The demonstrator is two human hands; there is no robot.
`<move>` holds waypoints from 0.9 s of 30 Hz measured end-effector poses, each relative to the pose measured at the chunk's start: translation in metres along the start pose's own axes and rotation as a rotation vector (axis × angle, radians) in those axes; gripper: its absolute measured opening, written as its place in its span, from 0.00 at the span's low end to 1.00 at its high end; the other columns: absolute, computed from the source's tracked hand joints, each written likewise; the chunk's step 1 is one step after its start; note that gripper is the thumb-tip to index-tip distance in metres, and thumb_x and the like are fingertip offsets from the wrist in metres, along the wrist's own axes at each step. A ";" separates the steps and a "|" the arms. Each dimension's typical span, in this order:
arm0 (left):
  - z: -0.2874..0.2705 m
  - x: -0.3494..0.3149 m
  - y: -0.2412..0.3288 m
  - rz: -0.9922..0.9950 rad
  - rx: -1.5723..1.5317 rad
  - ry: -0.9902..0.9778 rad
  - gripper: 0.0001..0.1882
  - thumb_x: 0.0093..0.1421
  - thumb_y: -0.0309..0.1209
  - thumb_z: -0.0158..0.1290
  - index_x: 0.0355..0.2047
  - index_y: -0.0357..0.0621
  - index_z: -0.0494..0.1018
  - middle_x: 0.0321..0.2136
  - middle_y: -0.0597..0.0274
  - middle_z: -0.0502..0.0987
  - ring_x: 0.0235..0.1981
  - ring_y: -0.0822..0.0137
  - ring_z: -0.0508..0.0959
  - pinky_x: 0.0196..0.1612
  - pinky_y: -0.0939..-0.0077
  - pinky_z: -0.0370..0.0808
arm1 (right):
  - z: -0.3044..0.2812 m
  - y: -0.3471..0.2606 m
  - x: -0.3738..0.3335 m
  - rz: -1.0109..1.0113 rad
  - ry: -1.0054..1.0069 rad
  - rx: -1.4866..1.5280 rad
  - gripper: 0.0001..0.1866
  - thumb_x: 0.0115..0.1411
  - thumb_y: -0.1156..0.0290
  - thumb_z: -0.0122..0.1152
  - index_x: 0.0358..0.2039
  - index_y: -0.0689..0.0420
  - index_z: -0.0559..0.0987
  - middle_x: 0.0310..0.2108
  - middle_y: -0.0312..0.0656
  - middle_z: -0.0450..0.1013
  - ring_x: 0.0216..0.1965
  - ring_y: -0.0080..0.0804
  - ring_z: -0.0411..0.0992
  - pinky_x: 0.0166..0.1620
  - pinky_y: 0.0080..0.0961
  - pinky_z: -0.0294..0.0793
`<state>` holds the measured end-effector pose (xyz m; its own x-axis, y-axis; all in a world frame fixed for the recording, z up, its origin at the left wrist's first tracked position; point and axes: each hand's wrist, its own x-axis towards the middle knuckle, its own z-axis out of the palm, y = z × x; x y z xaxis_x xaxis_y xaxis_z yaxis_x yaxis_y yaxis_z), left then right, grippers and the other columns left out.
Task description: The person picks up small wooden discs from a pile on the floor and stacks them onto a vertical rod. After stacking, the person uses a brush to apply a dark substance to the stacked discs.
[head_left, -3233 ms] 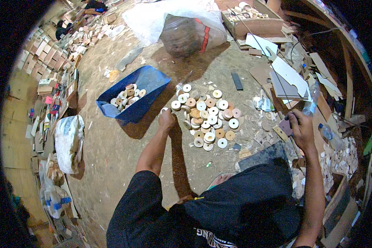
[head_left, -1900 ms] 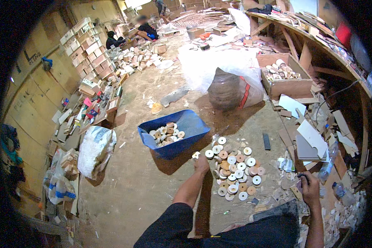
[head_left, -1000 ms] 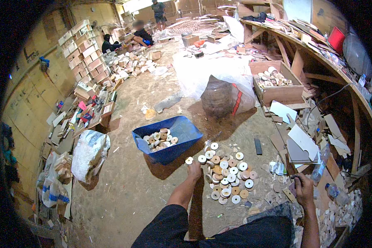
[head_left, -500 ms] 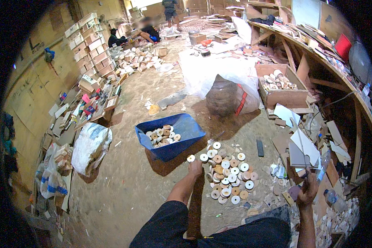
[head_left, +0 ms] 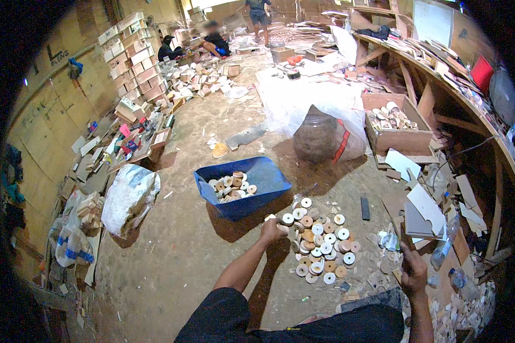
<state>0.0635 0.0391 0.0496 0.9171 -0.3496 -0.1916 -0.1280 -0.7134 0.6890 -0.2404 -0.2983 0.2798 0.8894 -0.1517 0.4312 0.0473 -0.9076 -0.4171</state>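
My left hand (head_left: 273, 229) is closed at the left edge of a loose pile of round wooden discs (head_left: 326, 250), several with a centre hole. A pale wooden disc (head_left: 270, 217) shows at its fingertips, partly hidden by the fingers. Just beyond stands a blue container (head_left: 246, 203) with a slanted rim, holding more discs (head_left: 233, 186). To the right of the pile, my right hand (head_left: 413, 270) hangs over scraps, a finger stretched forward, with nothing visible in it.
A wooden box of pieces (head_left: 397, 140) stands far right, beside a large translucent sack (head_left: 320, 137). Boards (head_left: 423, 211) lie near a long wooden bench (head_left: 440, 74). Left are a white sack (head_left: 130, 200) and stacked wooden boxes (head_left: 134, 57). People (head_left: 216, 43) are at the back.
My left hand stays at the pile's left edge, its disc now more covered by the fingers. My right hand has moved left relative to the boards. The whole view has shifted slightly.
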 end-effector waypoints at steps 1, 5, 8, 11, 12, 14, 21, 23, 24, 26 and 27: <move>-0.009 -0.002 0.011 -0.070 -0.250 -0.065 0.20 0.44 0.26 0.62 0.41 0.44 0.77 0.31 0.54 0.79 0.35 0.60 0.81 0.34 0.66 0.79 | 0.002 -0.003 0.001 -0.021 -0.050 -0.024 0.29 0.43 0.88 0.46 0.49 0.60 0.75 0.22 0.46 0.67 0.22 0.38 0.67 0.27 0.28 0.65; -0.063 -0.017 0.062 -0.023 -0.993 -0.235 0.20 0.50 0.21 0.59 0.45 0.40 0.72 0.34 0.55 0.78 0.32 0.62 0.81 0.31 0.65 0.81 | 0.010 -0.017 0.006 -0.006 -0.187 0.146 0.27 0.44 0.86 0.48 0.47 0.59 0.76 0.20 0.47 0.67 0.21 0.40 0.68 0.29 0.28 0.68; -0.114 -0.031 0.095 0.166 -1.155 -0.292 0.22 0.50 0.24 0.60 0.46 0.38 0.68 0.39 0.55 0.76 0.39 0.61 0.78 0.39 0.66 0.79 | 0.013 -0.026 0.009 0.035 -0.228 0.250 0.24 0.45 0.84 0.50 0.45 0.59 0.78 0.20 0.48 0.70 0.22 0.39 0.71 0.30 0.27 0.69; -0.142 -0.047 0.120 0.361 -1.136 -0.188 0.25 0.48 0.23 0.60 0.48 0.36 0.68 0.39 0.56 0.76 0.35 0.65 0.79 0.34 0.75 0.79 | 0.014 -0.031 0.011 0.016 -0.241 0.281 0.23 0.46 0.84 0.51 0.45 0.59 0.78 0.25 0.49 0.75 0.26 0.37 0.74 0.34 0.27 0.72; -0.151 -0.052 0.124 0.253 -1.331 -0.290 0.26 0.46 0.23 0.62 0.47 0.36 0.68 0.39 0.55 0.76 0.34 0.67 0.79 0.30 0.79 0.78 | 0.013 -0.032 0.011 0.102 -0.329 0.239 0.23 0.46 0.84 0.51 0.45 0.60 0.78 0.27 0.49 0.76 0.28 0.37 0.75 0.35 0.26 0.73; -0.161 -0.061 0.132 0.359 -1.493 -0.431 0.24 0.46 0.23 0.62 0.45 0.38 0.69 0.38 0.54 0.76 0.33 0.67 0.79 0.27 0.80 0.77 | 0.013 -0.033 0.009 0.081 -0.301 0.253 0.23 0.44 0.85 0.51 0.44 0.60 0.78 0.28 0.49 0.76 0.29 0.36 0.76 0.35 0.25 0.73; -0.172 -0.078 0.144 0.398 -1.414 -0.371 0.24 0.44 0.24 0.65 0.42 0.39 0.70 0.38 0.52 0.76 0.33 0.63 0.80 0.28 0.77 0.79 | 0.013 -0.037 0.003 0.005 -0.309 0.292 0.23 0.44 0.87 0.49 0.43 0.62 0.79 0.25 0.48 0.75 0.27 0.34 0.75 0.32 0.24 0.71; -0.173 -0.079 0.146 0.380 -1.362 -0.344 0.24 0.43 0.24 0.65 0.42 0.39 0.70 0.38 0.52 0.76 0.34 0.61 0.80 0.28 0.73 0.81 | 0.013 -0.038 0.003 -0.012 -0.322 0.268 0.24 0.43 0.87 0.48 0.43 0.62 0.79 0.23 0.48 0.73 0.25 0.34 0.73 0.31 0.24 0.71; -0.174 -0.079 0.148 0.382 -1.352 -0.374 0.25 0.43 0.23 0.64 0.43 0.38 0.70 0.38 0.52 0.76 0.34 0.61 0.80 0.29 0.72 0.81 | 0.012 -0.040 0.003 -0.013 -0.309 0.281 0.24 0.43 0.87 0.48 0.43 0.62 0.79 0.22 0.47 0.72 0.24 0.33 0.73 0.31 0.24 0.70; -0.177 -0.080 0.151 0.400 -1.336 -0.415 0.25 0.42 0.22 0.63 0.43 0.38 0.70 0.38 0.51 0.76 0.35 0.59 0.80 0.29 0.68 0.82 | 0.010 -0.042 0.002 -0.014 -0.283 0.298 0.24 0.43 0.87 0.48 0.43 0.61 0.79 0.20 0.47 0.70 0.22 0.33 0.71 0.29 0.24 0.69; -0.178 -0.081 0.152 0.420 -1.338 -0.436 0.26 0.41 0.20 0.61 0.44 0.37 0.70 0.38 0.51 0.76 0.34 0.58 0.80 0.30 0.66 0.83 | 0.009 -0.043 0.002 0.007 -0.297 0.303 0.24 0.44 0.87 0.48 0.43 0.61 0.79 0.20 0.47 0.70 0.22 0.33 0.70 0.29 0.24 0.69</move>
<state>0.0371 0.0666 0.2943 0.6865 -0.7098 0.1577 0.3098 0.4817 0.8197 -0.2372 -0.2558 0.2917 0.9804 0.0022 0.1968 0.1331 -0.7443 -0.6544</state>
